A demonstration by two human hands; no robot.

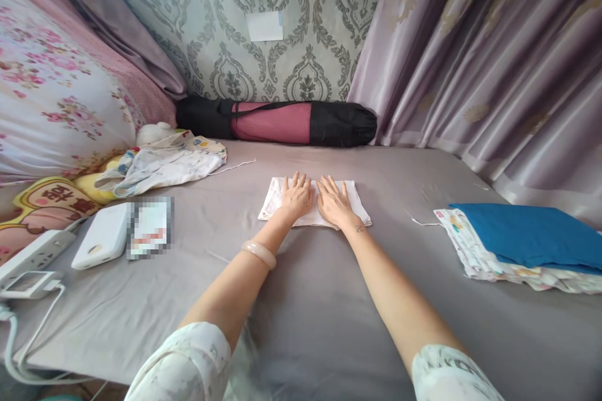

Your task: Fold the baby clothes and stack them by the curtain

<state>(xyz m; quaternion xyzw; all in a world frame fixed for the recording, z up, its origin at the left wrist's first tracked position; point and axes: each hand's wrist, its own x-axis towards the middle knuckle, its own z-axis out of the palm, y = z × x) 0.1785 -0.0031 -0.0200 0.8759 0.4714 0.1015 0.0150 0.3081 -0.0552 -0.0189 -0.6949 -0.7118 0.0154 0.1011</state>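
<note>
A folded white cloth with faint pinkish print lies flat on the grey bedsheet in the middle of the view. On its left half rests my left hand, palm down with fingers stretched forward. My right hand lies flat on the right half, its fingers also spread. The two hands are close together with a narrow gap between them. Both press on the cloth without gripping it. A pale bangle circles my left forearm.
Folded clothes topped by a blue piece lie at right. Crumpled printed clothing lies back left. A white power bank, a blurred-out packet and a power strip with cables sit at left. A black and pink roll bag lies along the wall.
</note>
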